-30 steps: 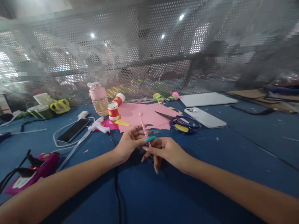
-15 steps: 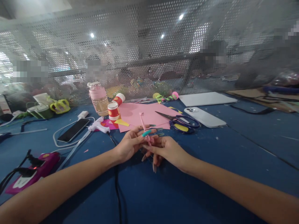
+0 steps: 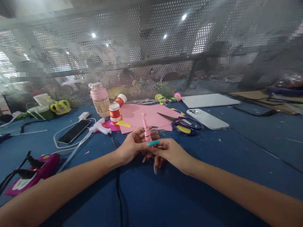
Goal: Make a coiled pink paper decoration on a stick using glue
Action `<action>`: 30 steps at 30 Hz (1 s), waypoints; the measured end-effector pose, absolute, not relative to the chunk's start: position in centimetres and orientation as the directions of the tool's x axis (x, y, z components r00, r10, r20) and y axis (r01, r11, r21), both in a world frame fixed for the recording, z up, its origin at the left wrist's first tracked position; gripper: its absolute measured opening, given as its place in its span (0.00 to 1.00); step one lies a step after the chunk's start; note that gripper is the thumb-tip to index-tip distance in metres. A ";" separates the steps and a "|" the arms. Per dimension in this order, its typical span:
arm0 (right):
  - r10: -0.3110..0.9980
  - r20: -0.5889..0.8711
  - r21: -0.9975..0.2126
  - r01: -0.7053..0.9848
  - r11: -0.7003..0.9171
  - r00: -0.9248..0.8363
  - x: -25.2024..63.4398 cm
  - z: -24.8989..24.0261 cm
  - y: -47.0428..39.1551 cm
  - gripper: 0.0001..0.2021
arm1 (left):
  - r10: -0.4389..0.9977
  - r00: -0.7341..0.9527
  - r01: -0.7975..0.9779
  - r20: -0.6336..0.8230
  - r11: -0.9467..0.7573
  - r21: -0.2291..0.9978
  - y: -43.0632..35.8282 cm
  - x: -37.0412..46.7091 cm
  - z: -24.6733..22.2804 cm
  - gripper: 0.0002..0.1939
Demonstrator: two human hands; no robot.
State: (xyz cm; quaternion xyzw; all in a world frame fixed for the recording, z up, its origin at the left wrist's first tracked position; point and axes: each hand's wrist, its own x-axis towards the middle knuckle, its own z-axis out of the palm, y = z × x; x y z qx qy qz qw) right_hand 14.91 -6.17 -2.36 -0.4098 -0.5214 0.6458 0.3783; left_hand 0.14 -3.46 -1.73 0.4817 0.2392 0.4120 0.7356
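Observation:
A pink spiral roll of paper (image 3: 147,131), narrow at its top and wider toward the base, stands tilted slightly leftward between my hands. My left hand (image 3: 132,143) is closed on it, with the thumb and its long teal nail lying across the lower part. From the right, my right hand (image 3: 174,154) pinches the roll's base, which the fingers hide. Just beyond the fingers lie flat sheets of pink paper (image 3: 132,113). Open scissors (image 3: 182,122) with dark blue handles rest on the right edge of those sheets.
A white glue gun (image 3: 100,126) lies left of the paper, its black cord running toward me. Nearby are red paper cups (image 3: 115,113), a pink-topped bottle (image 3: 99,99), a black phone (image 3: 74,131), a white phone (image 3: 208,119) and a purple power strip (image 3: 35,173).
The pink strip around the roll has become a wider, cone-like spiral. My left thumb has slid down and right toward the base. Both arms stay nearly in place.

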 end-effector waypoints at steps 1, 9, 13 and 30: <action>0.915 -0.131 -0.984 -0.062 -0.167 -0.382 14.9 -2.4 -6.2 0.21 | 0.842 0.538 -0.382 0.039 0.202 0.902 -3.5 0.2 -1.7 0.26; 0.894 -0.128 -0.987 -0.031 -0.156 -0.430 15.0 -2.1 -6.2 0.20 | 0.888 0.457 -0.424 -0.039 0.256 0.869 -3.2 0.2 -1.6 0.13; 0.897 -0.132 -0.985 -0.046 -0.166 -0.421 15.0 -2.2 -6.2 0.21 | 0.894 0.446 -0.402 -0.029 0.229 0.886 -3.2 0.3 -1.6 0.15; 0.845 -0.180 -0.981 0.029 -0.192 -0.504 15.1 -2.4 -5.9 0.13 | 0.920 0.389 -0.448 -0.042 0.229 0.864 -3.1 0.4 -1.6 0.14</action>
